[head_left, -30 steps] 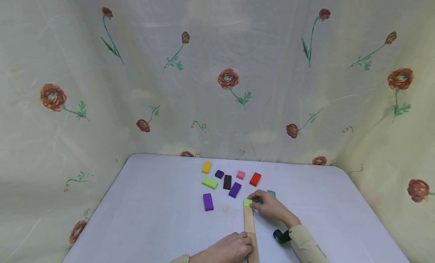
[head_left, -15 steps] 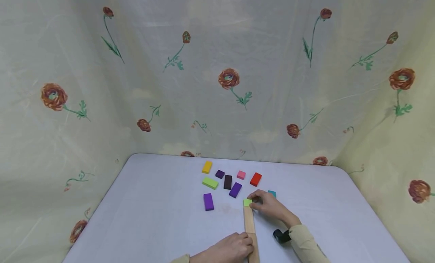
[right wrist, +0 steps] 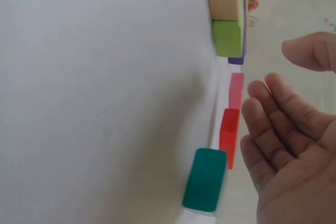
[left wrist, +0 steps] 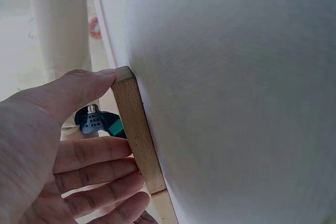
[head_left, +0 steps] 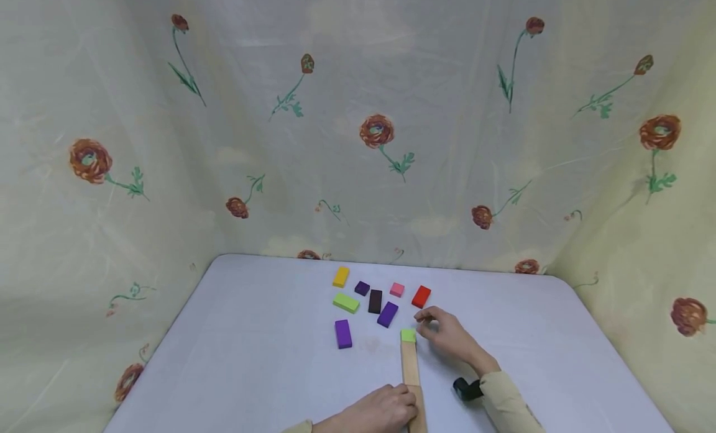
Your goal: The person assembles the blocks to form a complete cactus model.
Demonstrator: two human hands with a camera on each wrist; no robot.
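Note:
My left hand [head_left: 386, 409] holds the nearer of two wooden blocks [left wrist: 139, 135], its thumb at one end and its fingers along the side. The farther wooden block [head_left: 410, 363] continues the line end to end. Against its far end sits a small lime-green block [head_left: 408, 335]. Just right of this small block is my right hand [head_left: 450, 337], fingers loosely bent, nothing between them. In the right wrist view its thumb and fingers are spread apart. A teal block [right wrist: 206, 180] stands near that hand there; the hand hides it in the head view.
Toward the back of the white table [head_left: 252, 358] lie a yellow block [head_left: 341, 277], a longer lime-green block [head_left: 346, 303], a red block [head_left: 421, 297], a pink block [head_left: 397, 289], a black block [head_left: 375, 301] and several purple ones, including a purple block [head_left: 344, 334]. Flowered cloth [head_left: 436, 172] surrounds the table.
My right hand has let go of the small lime-green block and moved slightly right, now covering the teal block in the head view. The left hand and wooden blocks stay put.

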